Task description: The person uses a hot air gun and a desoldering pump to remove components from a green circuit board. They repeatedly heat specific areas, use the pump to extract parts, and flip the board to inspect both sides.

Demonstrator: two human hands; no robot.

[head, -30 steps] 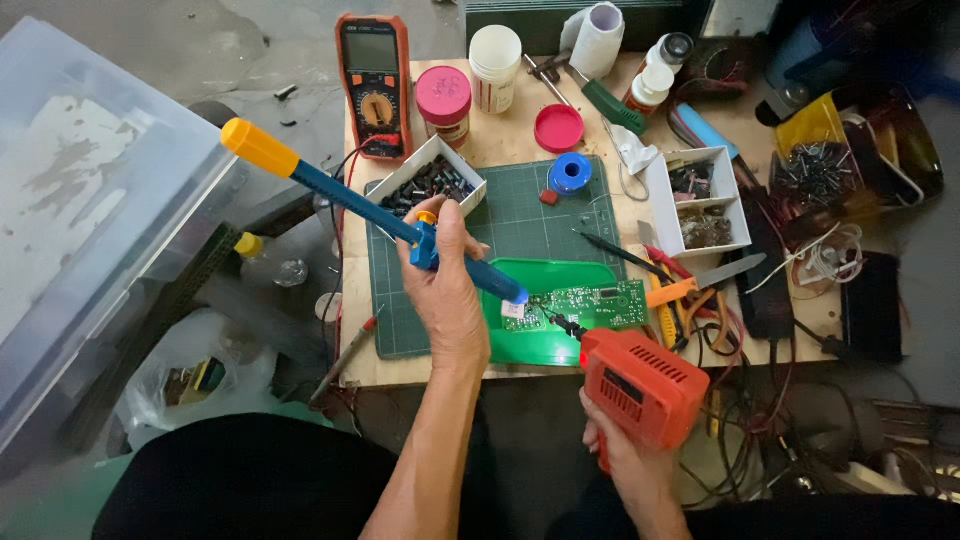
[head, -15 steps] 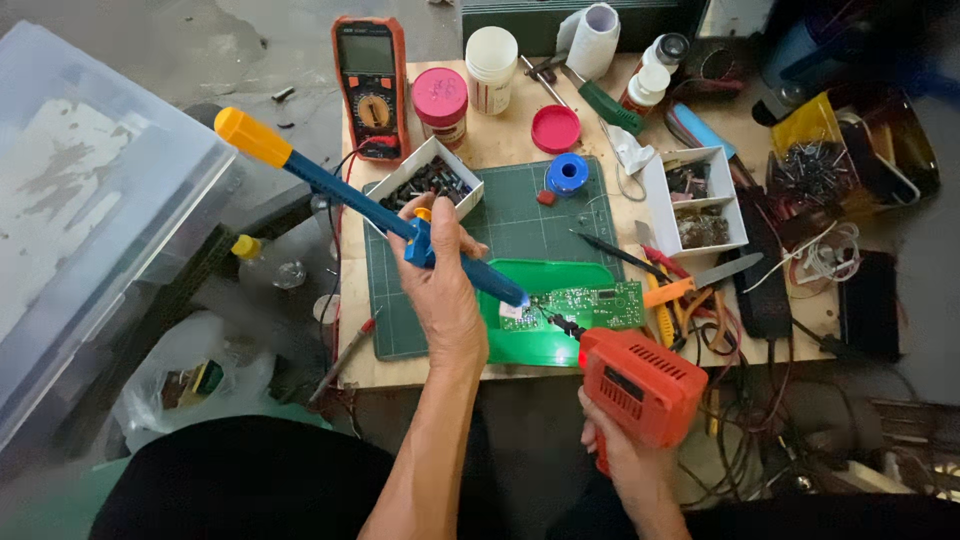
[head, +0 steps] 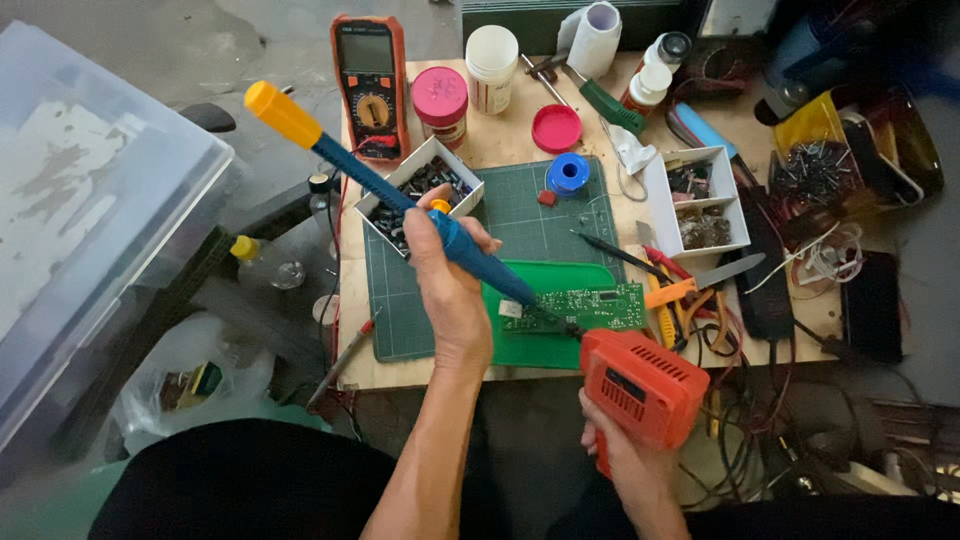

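L: Left hand (head: 450, 285) is closed round the blue desoldering pump (head: 395, 200), yellow plunger end up at 10 o'clock, nozzle down at 4 o'clock on the green circuit board (head: 585, 308). Looks cocked, can't confirm.

R: Right hand (head: 625, 465) clamped on the grip of the orange soldering gun (head: 640, 385), at 6 o'clock from the board. Tip itself too small to see; it seems to meet the board's lower edge, just beside the nozzle.

L: Board pos: on the green tray (head: 545, 335), which sits on the cutting mat (head: 450, 265), near edge of the wooden table (head: 520, 150). Nothing visibly clamps it.

R: So, judgement: press lightly w/ nozzle only, else board skates. Keep pump near upright over the joint, nozzle touching the pad, so suction seals.

L: Agreed. Heat first, wait for the joint to go shiny, then fire w/ thumb (head: 437, 207) w/o lifting. Heat too long = lifted pad, prob.

R: Hazards nearby: white box of small parts (head: 420, 192) at 11 o'clock from the left hand, touching the pump shaft line; a jerk could tip it. Solder spool (head: 568, 173) at 12 o'clock, red-handled cutters (head: 665, 270) at 3 o'clock, both apart from the board.

L: Multimeter (head: 368, 85) far at 12 o'clock, not in play.
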